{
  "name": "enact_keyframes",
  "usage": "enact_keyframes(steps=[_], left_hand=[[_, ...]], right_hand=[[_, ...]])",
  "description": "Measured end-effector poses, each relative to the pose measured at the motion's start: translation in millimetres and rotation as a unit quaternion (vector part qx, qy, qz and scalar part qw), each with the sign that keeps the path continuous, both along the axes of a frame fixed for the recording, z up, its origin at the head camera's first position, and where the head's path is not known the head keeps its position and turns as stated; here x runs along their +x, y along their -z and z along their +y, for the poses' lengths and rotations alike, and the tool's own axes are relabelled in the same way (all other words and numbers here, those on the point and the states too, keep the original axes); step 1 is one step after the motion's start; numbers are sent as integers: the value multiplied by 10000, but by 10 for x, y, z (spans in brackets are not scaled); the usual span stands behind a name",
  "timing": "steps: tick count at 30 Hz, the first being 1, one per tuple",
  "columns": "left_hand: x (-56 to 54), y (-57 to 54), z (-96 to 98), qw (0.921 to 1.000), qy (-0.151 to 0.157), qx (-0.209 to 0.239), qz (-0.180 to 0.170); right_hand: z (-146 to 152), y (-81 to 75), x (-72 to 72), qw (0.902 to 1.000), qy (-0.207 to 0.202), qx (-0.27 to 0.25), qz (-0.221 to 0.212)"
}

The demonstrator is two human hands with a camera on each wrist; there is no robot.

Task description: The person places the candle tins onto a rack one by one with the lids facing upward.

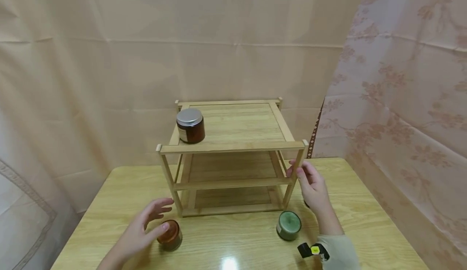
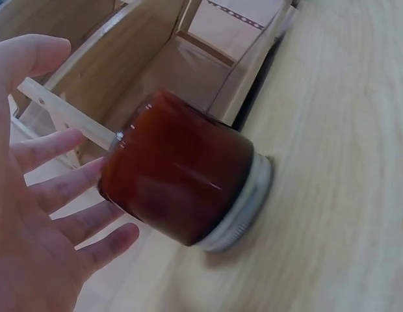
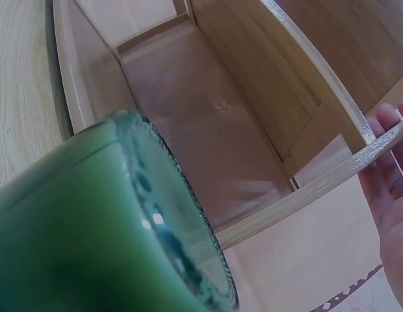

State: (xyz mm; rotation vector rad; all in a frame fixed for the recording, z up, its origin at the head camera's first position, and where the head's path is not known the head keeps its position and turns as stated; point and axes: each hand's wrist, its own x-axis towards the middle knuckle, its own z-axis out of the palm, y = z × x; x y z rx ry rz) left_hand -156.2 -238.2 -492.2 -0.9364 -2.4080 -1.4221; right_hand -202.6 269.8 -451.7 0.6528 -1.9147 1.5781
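A three-tier wooden shelf [image 1: 226, 146] stands on the table. My right hand [image 1: 313, 185] grips its front right post, thumb in front and fingers behind; the right wrist view shows those fingers [image 3: 387, 117] at the post. An amber glass jar [image 1: 170, 237] rests lid-down at the front left. Beside it my left hand [image 1: 140, 229] is spread, and in the left wrist view its fingers [image 2: 65, 185] are straight and hold nothing. A green candle jar [image 1: 289, 225] stands base-up just in front of the shelf's right corner, near my right wrist.
Another amber jar [image 1: 191, 126] with a silver lid sits upright on the shelf's top tier, at the left. A small dark thing, mostly hidden, shows beside my right wrist. Beige cloth [image 1: 233, 59] hangs behind the table [image 1: 226, 241], patterned cloth [image 1: 412, 99] at right.
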Motion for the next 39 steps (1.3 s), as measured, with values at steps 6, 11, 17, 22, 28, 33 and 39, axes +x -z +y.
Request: enact_keyframes(steps=[6,11,17,22,28,33,39], left_hand=[[16,116,-51,9997,119,11,-197],[30,186,-82,9985,435,-32,-328],[53,238,-90,9977,309,-140,-595],[95,278,-65,9969,201,-183,-732],[84,324,-63,9949,310,75,-960],[62,345,-83,9910,467,167,-1243],[75,326,-92,9877,372,31,-1517]], right_hand=[[-17,-5,15,9999,73,47,-118],[-14,-17,27,9998,38,70,-170],[-18,-11,27,9998,107,-27,-165],[-15,-7,19,9998,103,-25,-138],[-1,8,-1,9999,26,-57,-128],[-3,6,7,9997,82,-76,-230],[-11,0,11,9995,129,-29,-300]])
